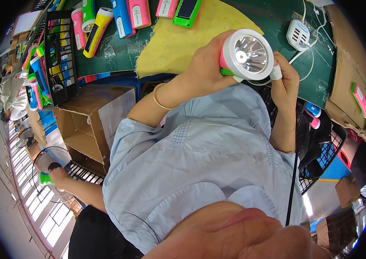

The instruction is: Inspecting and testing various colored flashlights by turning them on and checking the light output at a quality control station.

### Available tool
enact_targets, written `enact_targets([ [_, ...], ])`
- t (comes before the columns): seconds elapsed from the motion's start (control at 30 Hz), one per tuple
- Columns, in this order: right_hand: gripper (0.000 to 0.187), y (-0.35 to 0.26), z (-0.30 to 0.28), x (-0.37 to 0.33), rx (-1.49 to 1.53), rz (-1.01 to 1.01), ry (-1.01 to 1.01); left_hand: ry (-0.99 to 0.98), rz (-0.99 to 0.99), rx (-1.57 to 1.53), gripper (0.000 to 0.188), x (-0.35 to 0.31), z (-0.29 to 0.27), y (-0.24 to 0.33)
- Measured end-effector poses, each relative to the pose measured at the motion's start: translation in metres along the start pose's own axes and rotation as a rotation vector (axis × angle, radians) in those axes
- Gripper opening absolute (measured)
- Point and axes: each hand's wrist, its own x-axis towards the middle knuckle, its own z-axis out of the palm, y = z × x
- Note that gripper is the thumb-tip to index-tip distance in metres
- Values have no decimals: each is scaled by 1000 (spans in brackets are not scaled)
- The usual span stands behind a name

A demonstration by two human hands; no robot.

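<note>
My left hand (pixel 206 64) is wrapped round a flashlight (pixel 252 54) with a pink and green body and a wide white rim. Its shiny reflector faces up, and most of the body is hidden behind the hand and the head. Close to the rim's right side, my right hand (pixel 287 82) pinches a small white end of a white cable (pixel 275 72); its exact shape is partly covered by the fingers. A thin white cord runs below the flashlight toward a white multi-port USB charger (pixel 298 35) on the green table (pixel 120 58).
A yellow cloth (pixel 170 47) lies under my hands. Along the far edge are several flashlights, including a yellow one (pixel 98 32). Left stand a black basket (pixel 62 60) and a cardboard box (pixel 81 125). Another person's hand (pixel 58 178) holds a green item near a fan (pixel 49 159).
</note>
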Motion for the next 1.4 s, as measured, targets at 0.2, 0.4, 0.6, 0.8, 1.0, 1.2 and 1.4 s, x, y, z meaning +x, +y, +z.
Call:
enact_targets([
  [0.2,16,-17,7,4,57,-47,54,75,-299,-208,64,15,7,5],
  [0.4,16,-37,3,20,91,-140,-25,44,-568,-625,57,37,0,13],
  [0.6,13,-40,11,29,-254,-145,1,-15,-210,-7,66,38,-1,0],
  [0.8,17,-44,27,30,-595,-155,107,169,-250,21,70,26,20,-11],
  [1.0,18,-27,29,36,-550,-164,80,129,-324,-92,71,25,22,-15],
  [1.2,21,-22,40,37,-565,-232,212,85,-434,-123,74,27,24,-12],
  [1.4,8,-39,24,24,-437,-332,69,160,-381,-219,68,29,22,-7],
])
